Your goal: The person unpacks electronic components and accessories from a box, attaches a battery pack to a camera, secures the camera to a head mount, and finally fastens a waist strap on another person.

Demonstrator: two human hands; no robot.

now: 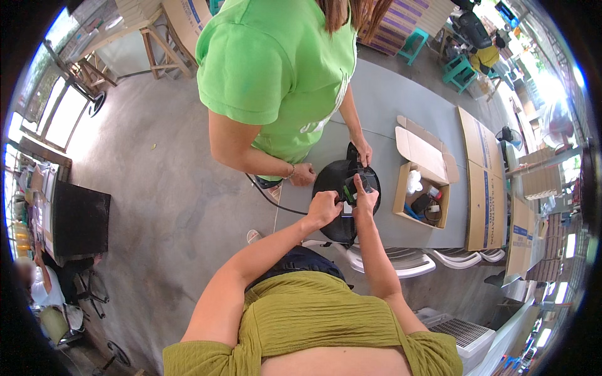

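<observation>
A large round black thing (332, 232), whose kind I cannot make out, lies at the edge of the grey table in front of me. Over its middle, my right hand (365, 199) is closed with the thumb up, around a small black piece with a green patch (350, 190). My left hand (324, 209) is closed beside it, fingertips against the black parts; what it pinches is hidden. Across from me a person in a green T-shirt (263, 69) has one hand (362, 150) on the far side of the black thing and the other hand (304, 175) at its left.
A black cable (276, 203) runs leftward from the black thing. On the grey table (401, 81), an open cardboard box (407, 210) holds small items; flat cartons (483, 188) lie beyond it. White chairs (401, 263) stand under the near edge. A black desk (78, 219) stands far left.
</observation>
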